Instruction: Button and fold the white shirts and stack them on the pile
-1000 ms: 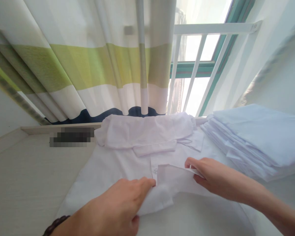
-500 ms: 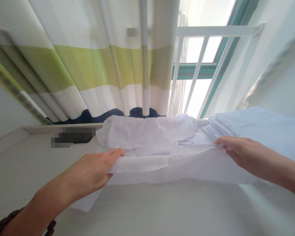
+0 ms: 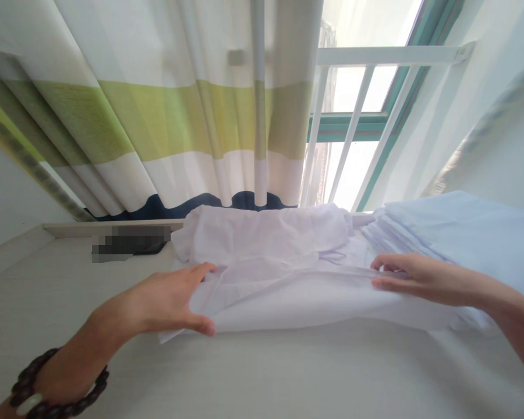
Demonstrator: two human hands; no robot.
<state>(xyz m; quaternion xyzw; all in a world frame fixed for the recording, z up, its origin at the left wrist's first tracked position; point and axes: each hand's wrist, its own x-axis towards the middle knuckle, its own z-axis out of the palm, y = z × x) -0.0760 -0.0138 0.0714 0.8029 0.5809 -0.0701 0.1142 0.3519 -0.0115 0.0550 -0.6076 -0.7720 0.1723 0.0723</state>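
Observation:
A thin white garment (image 3: 283, 302) lies folded over on the pale surface in front of me, its near part turned up into a soft roll. Its exact kind is hard to make out. At its left end my left hand (image 3: 174, 299) is open, thumb and fingers spread around the fold's edge. My right hand (image 3: 402, 273) rests by the right end, fingers slightly curled and the thumb apart from them, with the cloth edge near the fingertips. A bulkier folded part (image 3: 266, 233) of the white cloth lies behind the fold.
A stack of folded pale blue-white cloth (image 3: 471, 227) lies at the right. A dark, partly pixelated object (image 3: 151, 244) sits back left on the pale surface (image 3: 288, 372). Behind are a striped curtain (image 3: 157, 122), a white railing (image 3: 388, 56) and a window.
Both hands have loosened from the garment's raised edge. That edge has dropped and folded over, the left thumb has spread from the fingers, and the right hand has moved slightly lower.

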